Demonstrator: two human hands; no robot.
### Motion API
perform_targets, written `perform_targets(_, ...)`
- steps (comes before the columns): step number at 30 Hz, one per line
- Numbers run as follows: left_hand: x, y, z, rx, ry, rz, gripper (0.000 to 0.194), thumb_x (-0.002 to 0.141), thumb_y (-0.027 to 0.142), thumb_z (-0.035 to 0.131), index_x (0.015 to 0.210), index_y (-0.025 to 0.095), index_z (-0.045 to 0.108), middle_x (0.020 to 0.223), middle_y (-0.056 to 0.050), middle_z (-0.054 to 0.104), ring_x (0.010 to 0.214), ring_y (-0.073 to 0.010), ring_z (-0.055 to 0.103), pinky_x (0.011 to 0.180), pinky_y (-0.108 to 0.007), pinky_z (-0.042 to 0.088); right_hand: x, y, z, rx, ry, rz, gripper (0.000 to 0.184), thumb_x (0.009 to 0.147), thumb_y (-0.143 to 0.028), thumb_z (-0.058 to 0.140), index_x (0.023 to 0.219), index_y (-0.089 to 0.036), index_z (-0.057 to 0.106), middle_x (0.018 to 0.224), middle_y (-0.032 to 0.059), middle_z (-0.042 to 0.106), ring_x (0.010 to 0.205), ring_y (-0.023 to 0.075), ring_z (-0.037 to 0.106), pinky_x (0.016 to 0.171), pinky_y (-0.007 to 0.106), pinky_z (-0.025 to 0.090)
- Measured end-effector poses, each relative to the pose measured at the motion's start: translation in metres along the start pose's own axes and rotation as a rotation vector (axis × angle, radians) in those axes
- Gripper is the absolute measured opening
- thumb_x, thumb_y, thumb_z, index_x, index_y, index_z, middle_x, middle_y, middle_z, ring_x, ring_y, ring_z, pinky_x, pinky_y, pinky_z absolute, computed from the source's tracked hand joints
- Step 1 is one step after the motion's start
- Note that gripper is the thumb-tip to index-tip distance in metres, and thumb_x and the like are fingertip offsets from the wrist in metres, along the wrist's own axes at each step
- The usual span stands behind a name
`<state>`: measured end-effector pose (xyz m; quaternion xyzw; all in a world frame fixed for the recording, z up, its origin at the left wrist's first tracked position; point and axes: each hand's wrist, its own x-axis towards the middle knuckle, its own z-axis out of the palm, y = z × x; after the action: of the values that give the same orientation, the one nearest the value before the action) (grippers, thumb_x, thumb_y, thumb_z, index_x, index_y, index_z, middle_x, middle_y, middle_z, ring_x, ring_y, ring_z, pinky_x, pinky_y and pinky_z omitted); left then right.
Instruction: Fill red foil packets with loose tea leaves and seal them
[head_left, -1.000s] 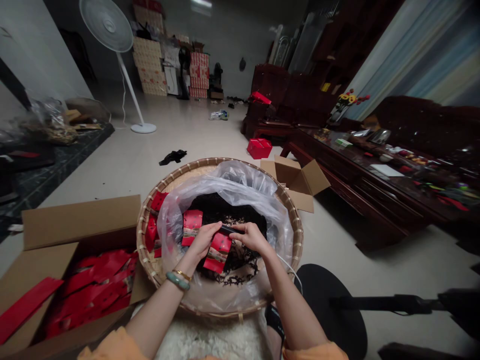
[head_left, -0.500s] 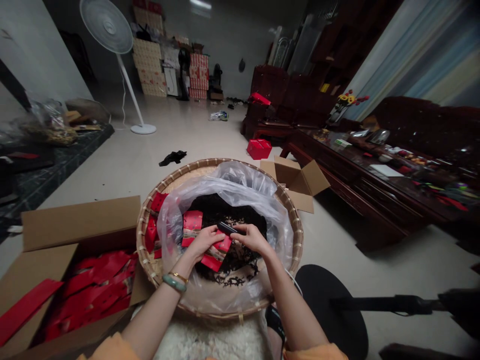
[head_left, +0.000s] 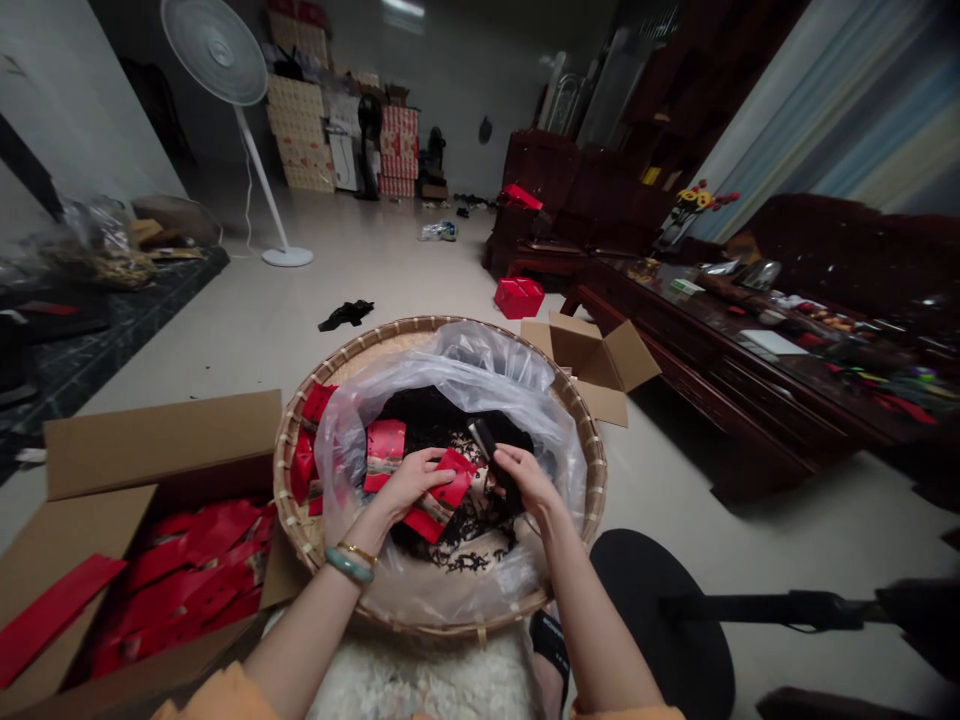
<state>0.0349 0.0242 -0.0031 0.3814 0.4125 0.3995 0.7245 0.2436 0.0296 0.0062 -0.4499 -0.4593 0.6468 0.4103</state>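
Note:
My left hand [head_left: 412,488] is closed on a small red packet [head_left: 459,482], thumb on top. In my right hand [head_left: 526,478] is a short black bar-shaped tool [head_left: 482,438] with a pale edge; its exact kind is unclear. It points up and away, apart from the packet. Both hands are over a clear plastic bag [head_left: 559,420] lining a round woven bamboo basket [head_left: 596,440]. Dark, twisted dried leaves [head_left: 420,405] lie inside the bag. Another red packet [head_left: 386,440] rests on them, left of my hands.
At left, an open cardboard box [head_left: 161,440] holds many red packets [head_left: 202,560]. A smaller open carton [head_left: 581,345] stands beyond the basket. A black round stand base [head_left: 660,620] is at right, near a dark wooden table [head_left: 697,350]. A white fan [head_left: 262,190] stands farther back.
My right hand has moved right, carrying the black tool off the packet and tilting it more upright. My left hand still holds the red packet in nearly the same place.

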Motion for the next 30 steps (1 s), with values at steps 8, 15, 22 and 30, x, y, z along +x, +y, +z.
perform_targets(8,-0.004,0.002,0.002,0.041,0.014,-0.01,0.057,0.056,0.025,0.08,0.105,0.013,0.054,0.083,-0.008,0.072,0.064,-0.016,0.068,0.058,-0.025,0.053,0.0,-0.001,0.005,-0.472,0.007,-0.093,0.045,0.066,-0.044,0.069,0.101,-0.016,0.07,0.076,0.0032,0.069,0.062,0.0153,0.058,0.055,0.025,0.045)
perform_targets(15,-0.003,0.004,0.007,0.075,0.009,0.066,0.04,0.059,0.028,0.078,0.092,0.012,0.06,0.082,-0.006,0.072,0.069,-0.0149,0.067,0.064,-0.023,0.052,0.0,0.003,0.017,-0.671,0.018,-0.192,0.035,0.073,-0.041,0.063,0.1,-0.019,0.072,0.088,0.0043,0.073,0.081,0.0233,0.064,0.073,0.032,0.048)
perform_targets(22,0.001,0.0,0.003,0.051,0.093,0.02,0.062,0.054,0.024,0.08,0.11,0.013,0.055,0.079,-0.006,0.072,0.063,-0.0162,0.067,0.06,-0.027,0.053,0.002,0.004,0.009,-0.639,0.134,-0.178,0.047,0.077,-0.045,0.058,0.112,-0.015,0.065,0.096,0.0068,0.071,0.078,0.0208,0.063,0.071,0.031,0.048)
perform_targets(30,-0.001,0.003,0.005,0.062,0.292,0.101,0.035,0.057,0.041,0.076,0.074,0.013,0.066,0.067,-0.002,0.069,0.057,-0.0136,0.061,0.054,-0.023,0.047,-0.001,0.028,-0.019,-1.129,0.435,-0.174,0.045,0.076,-0.041,0.062,0.113,-0.016,0.062,0.107,0.0157,0.066,0.098,0.0292,0.058,0.084,0.037,0.041)
